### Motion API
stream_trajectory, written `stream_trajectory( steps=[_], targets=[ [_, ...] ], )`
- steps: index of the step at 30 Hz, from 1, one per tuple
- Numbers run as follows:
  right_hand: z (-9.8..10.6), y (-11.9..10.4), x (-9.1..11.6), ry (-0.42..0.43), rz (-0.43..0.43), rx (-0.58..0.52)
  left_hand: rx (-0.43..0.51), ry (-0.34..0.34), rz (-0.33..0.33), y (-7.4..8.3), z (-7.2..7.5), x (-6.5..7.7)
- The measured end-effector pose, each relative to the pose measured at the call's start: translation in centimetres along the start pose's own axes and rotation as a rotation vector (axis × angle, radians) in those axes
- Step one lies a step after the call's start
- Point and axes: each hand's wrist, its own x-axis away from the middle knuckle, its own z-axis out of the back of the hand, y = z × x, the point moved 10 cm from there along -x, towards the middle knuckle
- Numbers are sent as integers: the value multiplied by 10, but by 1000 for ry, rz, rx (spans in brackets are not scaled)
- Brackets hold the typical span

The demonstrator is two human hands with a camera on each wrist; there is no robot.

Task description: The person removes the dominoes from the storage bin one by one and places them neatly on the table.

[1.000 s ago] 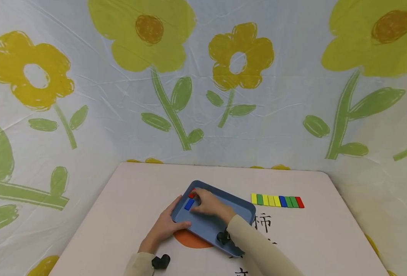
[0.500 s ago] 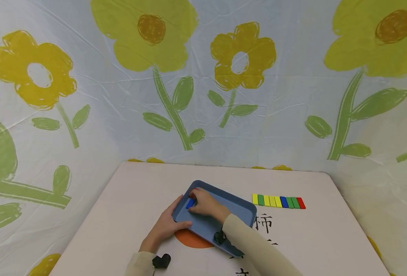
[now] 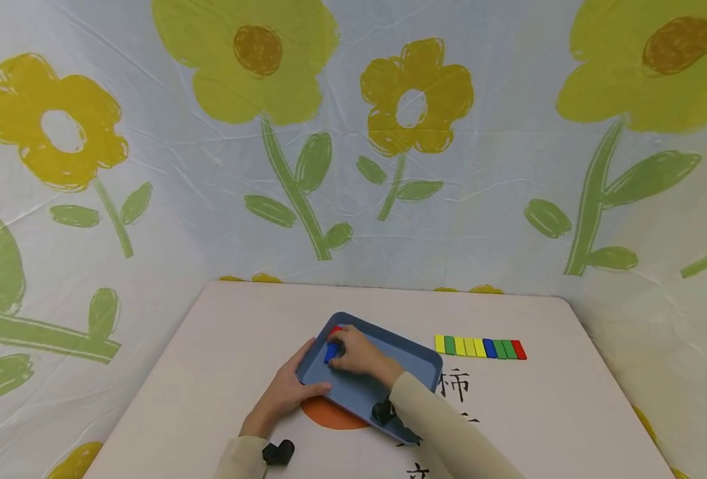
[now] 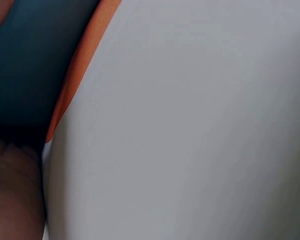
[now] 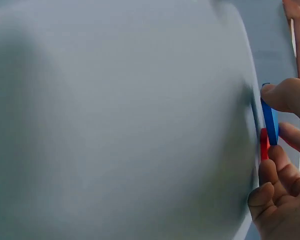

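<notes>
My right hand [image 3: 358, 352] is over the left end of a blue-grey tray [image 3: 410, 359]. Between its thumb and fingers it pinches a small blue tile [image 5: 270, 117], which stands on edge in the right wrist view. A red tile [image 3: 335, 330] lies just beyond the blue one, partly covered by the fingers. My left hand [image 3: 283, 392] holds the tray's left end, the thumb over the near rim and the fingers along the outer side. In the left wrist view the tray's dark outer wall [image 4: 35, 65] shows beside that hand.
To the tray's right, a row of yellow, green, blue and red tiles [image 3: 479, 348] lies on the pale table mat [image 3: 257, 319]. Black written characters [image 3: 454, 384] and an orange printed shape [image 3: 332, 416] are on the mat. A flower-patterned cloth [image 3: 485, 219] hangs behind.
The right hand's fingers have closed on the blue tile, which lay flat in the tray and is now tilted up. The red tile shows again beyond the fingers. The left hand stays on the tray.
</notes>
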Motion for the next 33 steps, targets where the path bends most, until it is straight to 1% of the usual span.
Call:
stream_trajectory(
  steps=[4, 7, 11, 15, 21, 28, 33],
  targets=[
    [3, 3, 0, 8, 3, -30, 5, -5, -4, 0, 0, 0],
    [11, 8, -1, 28, -4, -75, 11, -2, -3, 1, 0, 0],
    [25, 15, 2, 50, -33, -174, 11, 4, -2, 1, 1, 0],
    [41, 19, 10, 65, -42, -238, 2, 7, 12, -1, 1, 0],
    [67, 30, 24, 141, -83, -311, -12, 17, 31, -3, 2, 0],
    [98, 48, 46, 219, -117, -341, -16, 22, 30, -2, 2, 0],
    [113, 66, 68, 241, -157, -287, -24, 22, 22, -3, 2, 1]
  ],
)
